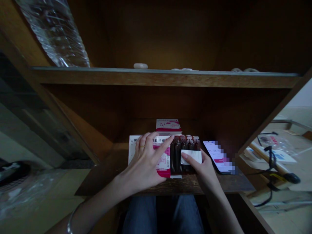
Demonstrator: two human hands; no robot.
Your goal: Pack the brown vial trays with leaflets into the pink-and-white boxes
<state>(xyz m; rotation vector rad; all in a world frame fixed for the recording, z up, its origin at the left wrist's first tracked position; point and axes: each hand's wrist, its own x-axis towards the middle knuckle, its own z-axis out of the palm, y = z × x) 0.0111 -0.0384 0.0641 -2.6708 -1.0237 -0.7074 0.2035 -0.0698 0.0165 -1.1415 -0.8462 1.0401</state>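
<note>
The left hand [143, 162] lies open on a pink and white box [162, 162], with its fingers spread wide and the tip of the pointing finger near the top of the box. This hand has a ring [142, 147] on one finger, and a thin bracelet [70, 222] sits on the wrist. The right hand [202, 170] has a closed grip on a white card [191, 157], which lies over a tray of small brown glass bottles [185, 152]. The tray sits just beside the pink and white box. A white paper [133, 146] sticks out from behind the left hand, and a smaller pink and white box [168, 125] stands at the back. A phone [216, 156] lies to the right of the tray. All of these are on a wooden shelf [104, 172]. Above is another shelf [165, 78] with a small white lump [140, 66] on it. Blue jeans [138, 216] show below. The card hides some of the bottles, and the phone screen is blurred. The words on the boxes are too small to read.
</note>
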